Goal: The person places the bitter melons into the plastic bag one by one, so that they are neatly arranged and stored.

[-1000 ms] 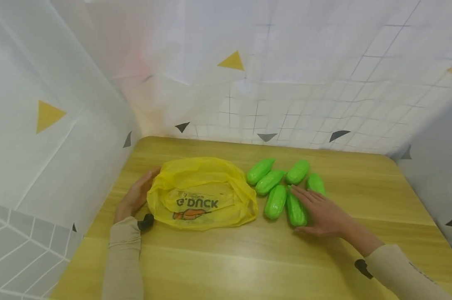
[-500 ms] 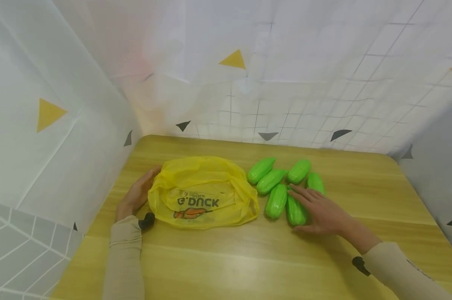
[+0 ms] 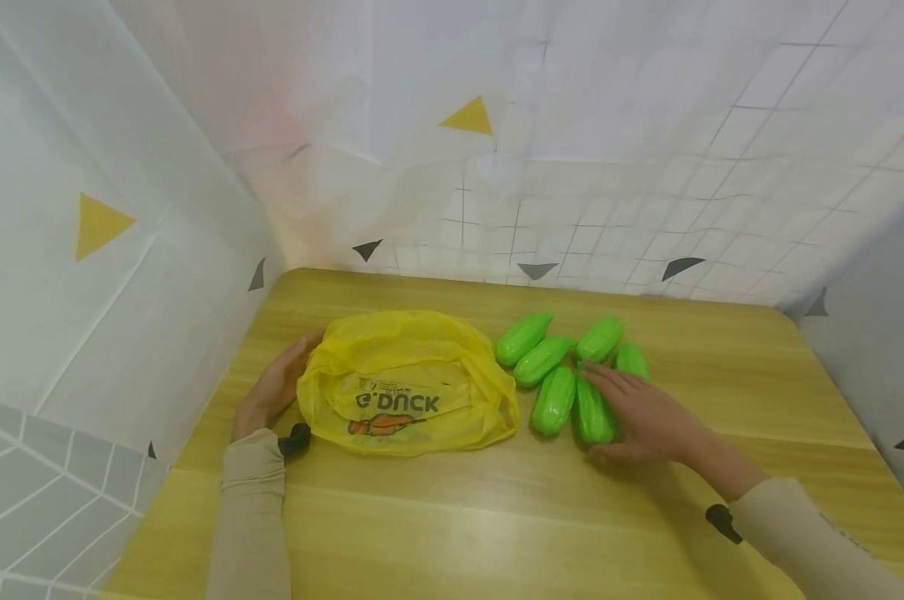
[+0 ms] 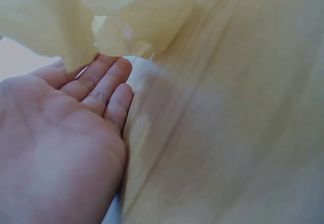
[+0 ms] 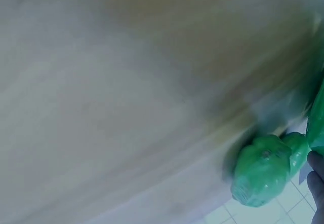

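A yellow plastic bag (image 3: 407, 383) with "DUCK" printed on it lies on its side, its loose opening spread. My left hand (image 3: 275, 390) rests at the bag's left side; in the left wrist view its palm faces the camera, and the relaxed fingers (image 4: 119, 105) reach under the hanging film. Right of the bag lie several glossy green toy vegetables, plump and ridged with a pointed end. My right hand (image 3: 650, 421) lies at the right side of the nearest-right vegetable (image 3: 592, 412), straight fingers touching its top and thumb by its near end.
The wooden table (image 3: 422, 517) has a white paper-like wall (image 3: 631, 200) behind it and another on its left. Two more vegetables (image 3: 522, 339) sit close to the bag's right edge. A further one (image 3: 631, 362) is partly behind the right hand.
Both hands stay in place. The whole view shifts slightly as the head moves; the bag and the vegetables have not moved on the table.
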`<state>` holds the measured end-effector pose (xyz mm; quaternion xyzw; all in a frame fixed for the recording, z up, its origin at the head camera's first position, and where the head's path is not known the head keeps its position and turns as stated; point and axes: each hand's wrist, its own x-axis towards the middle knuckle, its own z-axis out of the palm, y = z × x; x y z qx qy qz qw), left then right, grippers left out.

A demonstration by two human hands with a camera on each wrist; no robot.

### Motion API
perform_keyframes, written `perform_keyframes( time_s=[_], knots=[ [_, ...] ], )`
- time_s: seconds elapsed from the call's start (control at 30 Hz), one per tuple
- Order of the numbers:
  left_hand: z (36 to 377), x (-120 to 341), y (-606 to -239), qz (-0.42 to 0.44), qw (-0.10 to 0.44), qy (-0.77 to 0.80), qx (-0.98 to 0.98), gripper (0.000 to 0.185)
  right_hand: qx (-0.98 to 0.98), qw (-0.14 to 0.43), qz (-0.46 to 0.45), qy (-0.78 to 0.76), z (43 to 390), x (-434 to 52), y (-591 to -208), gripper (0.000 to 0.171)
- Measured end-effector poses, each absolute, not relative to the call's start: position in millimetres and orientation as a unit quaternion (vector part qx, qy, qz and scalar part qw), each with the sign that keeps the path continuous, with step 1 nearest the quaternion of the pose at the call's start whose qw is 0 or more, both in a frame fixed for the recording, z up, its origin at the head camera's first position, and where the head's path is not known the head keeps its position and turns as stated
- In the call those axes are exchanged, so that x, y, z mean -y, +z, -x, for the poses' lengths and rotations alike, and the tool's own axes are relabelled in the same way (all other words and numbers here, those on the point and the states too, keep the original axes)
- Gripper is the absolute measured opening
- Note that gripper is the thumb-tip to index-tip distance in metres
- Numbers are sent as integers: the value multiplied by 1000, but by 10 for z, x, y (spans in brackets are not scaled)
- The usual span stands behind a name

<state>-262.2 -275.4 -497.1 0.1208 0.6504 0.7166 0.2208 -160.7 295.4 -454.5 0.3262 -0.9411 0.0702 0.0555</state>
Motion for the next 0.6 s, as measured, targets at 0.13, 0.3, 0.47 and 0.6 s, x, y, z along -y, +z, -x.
perform_keyframes(
  time_s=[0.13,0.3,0.47,0.6],
  knots=[
    [2614,2758,-4964,-122,220,715,-652,63,937,67,-338,64,1660,-2942,-4473,111],
    [2614,2757,-4963,-121,220,717,-651,63,935,69,-343,58,1711,-2916,-4367,110],
    [2617,2753,-4961,-122,221,719,-648,63,931,79,-353,52,1784,-2852,-4237,108],
    [2619,2756,-4959,-123,219,720,-647,63,925,96,-365,45,1877,-2782,-4135,108]
  ],
)
